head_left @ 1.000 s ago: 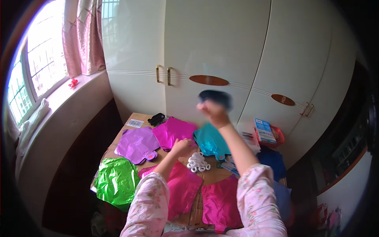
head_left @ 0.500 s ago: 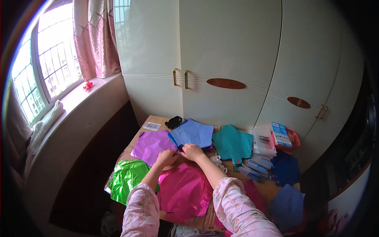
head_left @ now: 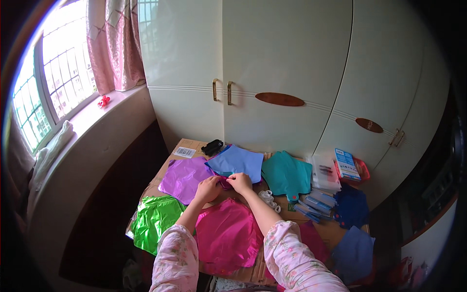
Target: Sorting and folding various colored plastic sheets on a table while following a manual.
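Observation:
My left hand [head_left: 208, 189] and my right hand [head_left: 240, 182] are close together at the near edge of the blue pile. Between them, their closed fingers pinch a folded dark magenta piece of foil [head_left: 225, 183], mostly hidden by the hands. Behind it lies a stack of light blue foil pieces [head_left: 239, 162] with darker layers under its edges. Left of that is a shiny purple foil piece [head_left: 185, 179], and to the right a teal one [head_left: 287, 175]. A large pink foil piece [head_left: 227, 233] lies between my forearms, with crinkled green foil [head_left: 154, 221] to its left.
Cardboard [head_left: 163, 168] covers the table. A black object [head_left: 212, 147] sits at the back. White rings [head_left: 268, 199] lie right of my right hand. Clear packets [head_left: 316, 204], a red box [head_left: 359, 171], dark blue pieces [head_left: 351, 207] and greyish-blue ones [head_left: 354, 253] fill the right side. Cabinet doors [head_left: 282, 58] stand behind.
The dark magenta piece now shows between my hands, lifted at the blue pile's near edge. My right hand has moved slightly right and up; the view has shifted a little.

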`<state>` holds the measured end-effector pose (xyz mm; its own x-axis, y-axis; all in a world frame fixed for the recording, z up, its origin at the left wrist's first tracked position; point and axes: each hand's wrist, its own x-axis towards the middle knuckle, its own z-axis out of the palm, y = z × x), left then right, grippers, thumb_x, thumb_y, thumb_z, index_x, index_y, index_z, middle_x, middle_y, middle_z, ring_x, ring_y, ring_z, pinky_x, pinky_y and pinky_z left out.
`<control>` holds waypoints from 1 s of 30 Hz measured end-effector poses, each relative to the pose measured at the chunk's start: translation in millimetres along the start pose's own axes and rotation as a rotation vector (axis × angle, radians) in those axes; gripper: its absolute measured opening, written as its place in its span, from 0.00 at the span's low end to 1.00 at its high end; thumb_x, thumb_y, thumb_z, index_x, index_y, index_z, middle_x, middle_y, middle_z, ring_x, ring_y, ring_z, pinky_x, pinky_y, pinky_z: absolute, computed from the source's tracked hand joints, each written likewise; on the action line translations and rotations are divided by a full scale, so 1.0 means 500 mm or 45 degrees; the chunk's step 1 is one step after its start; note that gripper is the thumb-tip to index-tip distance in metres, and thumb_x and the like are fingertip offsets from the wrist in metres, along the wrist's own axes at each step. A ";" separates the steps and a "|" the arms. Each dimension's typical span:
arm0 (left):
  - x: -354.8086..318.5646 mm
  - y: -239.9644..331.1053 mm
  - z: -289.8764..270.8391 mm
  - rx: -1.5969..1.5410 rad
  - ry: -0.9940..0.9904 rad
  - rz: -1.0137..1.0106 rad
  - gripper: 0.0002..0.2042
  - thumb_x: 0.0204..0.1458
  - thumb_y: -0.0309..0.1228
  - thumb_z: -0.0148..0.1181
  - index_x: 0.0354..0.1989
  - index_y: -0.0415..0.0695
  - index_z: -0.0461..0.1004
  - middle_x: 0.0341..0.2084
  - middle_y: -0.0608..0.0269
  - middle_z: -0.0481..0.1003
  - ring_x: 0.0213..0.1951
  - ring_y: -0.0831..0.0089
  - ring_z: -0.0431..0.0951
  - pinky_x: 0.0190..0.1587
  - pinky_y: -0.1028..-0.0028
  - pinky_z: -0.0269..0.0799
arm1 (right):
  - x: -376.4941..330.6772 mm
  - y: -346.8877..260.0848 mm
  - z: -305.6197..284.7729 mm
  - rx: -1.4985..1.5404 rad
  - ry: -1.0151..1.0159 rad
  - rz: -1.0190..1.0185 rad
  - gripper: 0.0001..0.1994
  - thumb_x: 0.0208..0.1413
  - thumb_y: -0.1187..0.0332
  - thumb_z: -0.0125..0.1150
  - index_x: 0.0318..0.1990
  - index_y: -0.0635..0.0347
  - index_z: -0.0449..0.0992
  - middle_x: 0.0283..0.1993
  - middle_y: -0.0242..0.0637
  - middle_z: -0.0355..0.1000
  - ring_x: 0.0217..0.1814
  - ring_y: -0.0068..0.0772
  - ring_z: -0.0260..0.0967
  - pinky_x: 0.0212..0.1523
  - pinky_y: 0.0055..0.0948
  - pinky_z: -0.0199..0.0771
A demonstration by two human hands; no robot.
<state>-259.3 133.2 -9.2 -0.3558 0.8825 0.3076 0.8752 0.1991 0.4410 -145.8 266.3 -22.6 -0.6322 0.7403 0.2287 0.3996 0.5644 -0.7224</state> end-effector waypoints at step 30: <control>0.036 0.011 0.028 0.468 -0.439 0.099 0.19 0.57 0.45 0.40 0.57 0.68 0.64 0.59 0.74 0.62 0.57 0.67 0.64 0.52 0.56 0.61 | 0.155 -0.020 -0.469 0.315 1.278 -0.078 0.14 0.52 0.61 0.58 0.36 0.64 0.76 0.33 0.45 0.75 0.37 0.42 0.73 0.39 0.35 0.70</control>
<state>-256.1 156.4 -13.1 -0.2102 0.9777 0.0043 0.9744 0.2091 0.0827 -43.1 403.9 155.4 0.2428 0.7405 0.6267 0.1662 0.6047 -0.7789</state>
